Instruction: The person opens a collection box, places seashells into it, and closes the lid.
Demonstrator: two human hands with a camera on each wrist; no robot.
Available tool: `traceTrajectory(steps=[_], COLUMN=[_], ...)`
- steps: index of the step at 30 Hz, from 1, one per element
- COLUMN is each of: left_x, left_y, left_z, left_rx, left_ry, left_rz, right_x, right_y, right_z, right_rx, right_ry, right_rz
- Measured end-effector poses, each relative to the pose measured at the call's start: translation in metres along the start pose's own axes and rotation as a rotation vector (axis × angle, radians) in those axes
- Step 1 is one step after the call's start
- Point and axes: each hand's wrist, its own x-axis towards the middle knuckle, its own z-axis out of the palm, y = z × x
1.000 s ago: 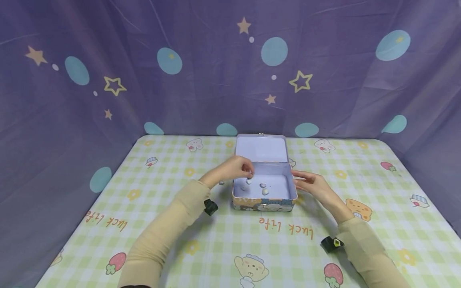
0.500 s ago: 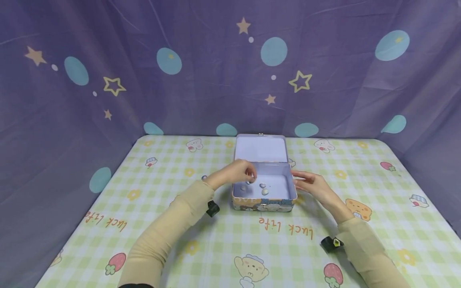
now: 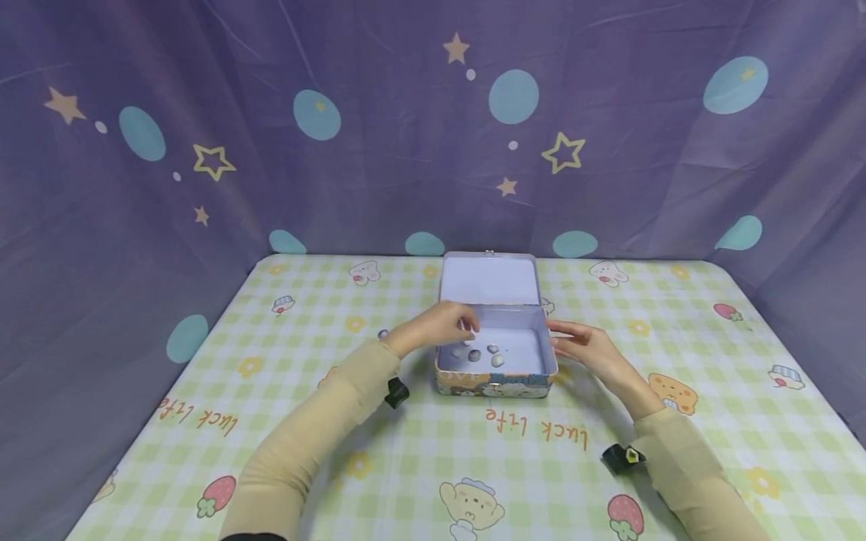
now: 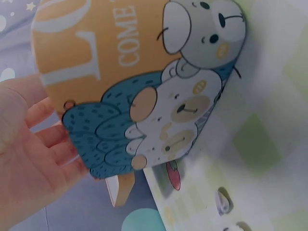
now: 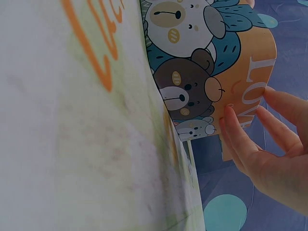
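A tin box (image 3: 494,385) printed with cartoon animals stands on the table, its lid (image 3: 490,278) raised at the back. Several small shells lie on its floor, among them a dark one (image 3: 475,355) and a pale one (image 3: 498,361). My left hand (image 3: 449,323) reaches over the box's left wall, fingers relaxed and bent above the shells with nothing visible between them. My right hand (image 3: 587,347) touches the right wall from outside with its fingertips; in the right wrist view, the fingers (image 5: 237,134) lie against the printed side.
A checked cloth (image 3: 406,466) with cartoon prints covers the table. Left of the box, a small shell (image 4: 223,201) lies on the cloth, partly screened by the left arm in the head view. A purple curtain (image 3: 406,150) hangs behind and at both sides.
My left hand has dipped lower and slightly right into the box, then opened its fingers. A dark shell now lies on the box floor below it. My right hand stays put.
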Motion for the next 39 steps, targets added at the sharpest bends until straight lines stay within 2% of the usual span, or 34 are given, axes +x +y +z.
traceTrajectory(steps=[4, 16, 30, 39], left_x=[-0.007, -0.031, -0.053, -0.062], left_y=[-0.001, -0.011, -0.024, -0.042], left_z=[-0.005, -0.021, -0.028, -0.025], left_rx=[-0.034, -0.066, -0.123, -0.102], left_ry=[0.064, 0.216, 0.293, 0.31], left_rz=[0.006, 0.092, 0.038, 0.017], right_x=[0.0, 0.0, 0.0, -0.001], right_y=[0.001, 0.0, 0.001, 0.0], right_z=[0.0, -0.001, -0.001, 0.0], right_rx=[0.006, -0.011, -0.019, -0.013], right_ry=[0.0, 0.006, 0.004, 0.004], right_rz=[-0.001, 0.004, 0.003, 0.003])
